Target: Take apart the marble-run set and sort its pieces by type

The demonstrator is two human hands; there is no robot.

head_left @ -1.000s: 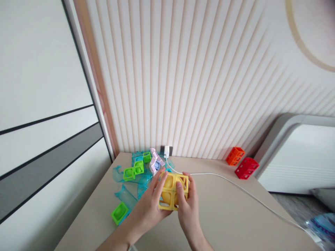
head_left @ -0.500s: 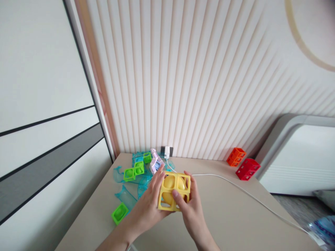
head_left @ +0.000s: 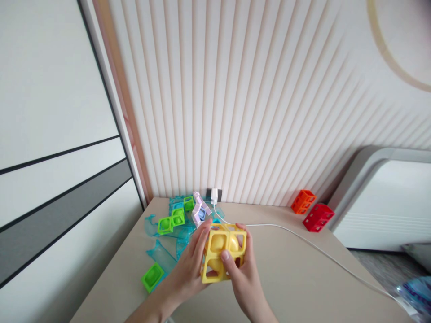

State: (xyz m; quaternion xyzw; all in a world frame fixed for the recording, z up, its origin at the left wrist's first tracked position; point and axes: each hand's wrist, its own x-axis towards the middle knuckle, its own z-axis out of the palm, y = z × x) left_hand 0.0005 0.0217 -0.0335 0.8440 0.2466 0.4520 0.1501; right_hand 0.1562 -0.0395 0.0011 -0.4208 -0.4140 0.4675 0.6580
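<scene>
Two hands meet low in the middle of the view over a beige tabletop [head_left: 296, 287]: the left hand [head_left: 188, 273] and the right hand [head_left: 244, 276] both grip a yellow open-frame block [head_left: 222, 252], fingers curled round its sides and the right thumb pressed on its front face, so the block is held just above the table rather than lying on it. Left of the hands a single green cube [head_left: 152, 277] sits on the surface near clear blue curved pieces [head_left: 164, 251]. Beyond them, toward the back edge, lie more green cubes [head_left: 171, 220] and a pale lilac piece [head_left: 199, 210]. A white cable [head_left: 303, 240] crosses the table from the right edge to a white charger plug [head_left: 214, 195] at the wall. Well apart at the far right stand an orange lattice block [head_left: 303, 201] and, just beside it, a red lattice block [head_left: 318, 217]. Behind everything rises a ribbed pale wall [head_left: 256, 98], with a white panel striped in grey [head_left: 57, 179] at the left and white rounded furniture [head_left: 387, 202] at the right.
</scene>
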